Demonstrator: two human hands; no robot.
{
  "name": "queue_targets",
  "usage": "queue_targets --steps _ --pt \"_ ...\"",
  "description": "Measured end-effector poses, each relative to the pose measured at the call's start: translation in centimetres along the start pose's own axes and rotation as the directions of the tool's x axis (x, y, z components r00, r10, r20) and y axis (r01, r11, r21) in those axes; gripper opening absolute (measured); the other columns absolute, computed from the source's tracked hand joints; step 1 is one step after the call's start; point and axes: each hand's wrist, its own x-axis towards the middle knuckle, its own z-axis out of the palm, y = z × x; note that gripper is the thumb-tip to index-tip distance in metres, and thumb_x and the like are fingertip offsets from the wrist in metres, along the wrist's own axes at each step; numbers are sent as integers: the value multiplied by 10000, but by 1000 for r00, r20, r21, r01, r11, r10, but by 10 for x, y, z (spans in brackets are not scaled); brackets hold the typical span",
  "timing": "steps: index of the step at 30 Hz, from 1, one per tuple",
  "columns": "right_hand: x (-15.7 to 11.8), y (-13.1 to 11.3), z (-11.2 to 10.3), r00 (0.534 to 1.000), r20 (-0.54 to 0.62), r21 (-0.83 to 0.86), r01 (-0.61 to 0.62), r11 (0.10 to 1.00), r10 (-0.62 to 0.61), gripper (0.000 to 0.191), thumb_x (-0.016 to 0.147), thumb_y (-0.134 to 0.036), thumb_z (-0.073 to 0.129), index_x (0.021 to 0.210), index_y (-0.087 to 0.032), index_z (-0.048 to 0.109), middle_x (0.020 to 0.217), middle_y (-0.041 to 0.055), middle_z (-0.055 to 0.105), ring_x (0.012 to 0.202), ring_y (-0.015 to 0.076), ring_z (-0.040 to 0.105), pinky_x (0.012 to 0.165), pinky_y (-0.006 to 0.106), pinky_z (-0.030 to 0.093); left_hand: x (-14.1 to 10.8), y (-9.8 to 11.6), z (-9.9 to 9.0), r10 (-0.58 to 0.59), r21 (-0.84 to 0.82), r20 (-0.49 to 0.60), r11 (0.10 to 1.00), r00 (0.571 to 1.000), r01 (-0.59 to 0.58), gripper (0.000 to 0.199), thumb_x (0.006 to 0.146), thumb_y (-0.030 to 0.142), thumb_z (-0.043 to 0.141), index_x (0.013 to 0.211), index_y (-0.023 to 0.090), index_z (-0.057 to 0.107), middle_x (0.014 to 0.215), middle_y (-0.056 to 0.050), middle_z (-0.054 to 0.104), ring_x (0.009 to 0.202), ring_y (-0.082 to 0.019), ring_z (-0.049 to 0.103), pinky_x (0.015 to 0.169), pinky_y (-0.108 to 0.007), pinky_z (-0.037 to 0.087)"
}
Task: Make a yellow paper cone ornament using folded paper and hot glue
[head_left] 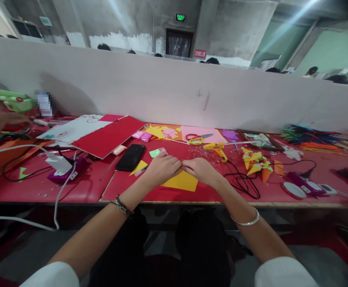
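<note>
My left hand and my right hand meet fingertip to fingertip over the table's front half. Both are closed in a pinch, and what they grip, if anything, is hidden by the fingers. Beneath them a sheet of yellow paper lies on the red tabletop. Left of my left hand are a smaller yellow piece, a black phone and a bit of green paper. Beyond my right hand lies a yellow hot glue gun, its black cord looping to the right.
Scissors lie behind the hands, near paper scraps. Several small paper cones rest at the right, before a purple power strip. A red board is at the left. Another person's hand shows far left. A white partition stands behind.
</note>
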Motion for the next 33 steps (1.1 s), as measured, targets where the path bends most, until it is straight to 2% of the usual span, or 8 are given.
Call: queue_targets --steps 6,11,16,18,21,24,28,33 --pt "2 -2 -2 999 19 129 46 991 -49 335 885 -331 341 716 -171 581 653 19 603 571 103 494 550 212 270 -4 -3 3 -14 48 -62 999 998 17 245 814 192 379 666 177 574 570 -10 583 551 -110 504 652 -284 315" --pt "-5 10 -7 997 40 205 51 978 -61 357 889 -359 313 751 -169 581 679 19 599 596 106 496 571 204 293 -19 -27 -1 -41 137 -48 989 998 47 229 800 195 405 667 192 591 588 0 607 569 -105 511 636 -276 309" --pt "-15 23 -11 998 58 237 -4 972 -10 332 881 -350 334 767 -167 587 670 9 591 591 103 496 571 202 301 -26 -46 -3 -271 40 -85 961 959 275 242 813 254 411 686 174 600 646 -24 639 601 -137 548 634 -275 345" --pt "-16 24 -13 998 60 261 9 965 -25 328 879 -351 336 780 -168 590 681 7 595 600 103 498 579 200 310 -22 -43 -6 -318 -179 -46 935 947 305 249 842 287 382 839 176 604 782 -31 658 690 -142 572 638 -248 369" --pt "-13 21 -15 996 67 274 46 961 -67 336 880 -349 326 791 -167 594 698 11 606 608 106 502 582 202 321 -13 -31 -9 -147 -427 142 883 979 195 260 858 322 378 945 188 583 820 -19 655 702 -125 576 611 -211 377" --pt "-9 14 -17 995 41 157 85 984 -92 315 866 -306 350 768 -165 614 704 30 630 625 121 516 627 229 330 -9 -19 -6 -56 -366 231 920 971 140 282 873 291 354 851 174 609 713 -28 641 626 -124 560 580 -216 354" --pt "-2 -3 -14 987 -74 -46 138 989 -141 233 802 -210 409 732 -181 629 710 37 653 663 135 533 754 276 312 -7 -7 1 -97 -227 265 961 959 160 325 884 310 324 804 150 595 627 -40 599 569 -136 530 511 -227 293" --pt "5 -11 -8 985 -136 -134 87 987 -105 160 694 -200 458 632 -193 605 557 8 594 547 120 477 592 242 294 -3 1 -2 -119 -395 236 895 965 207 346 884 320 319 677 140 531 552 5 504 496 -90 433 483 -212 249"
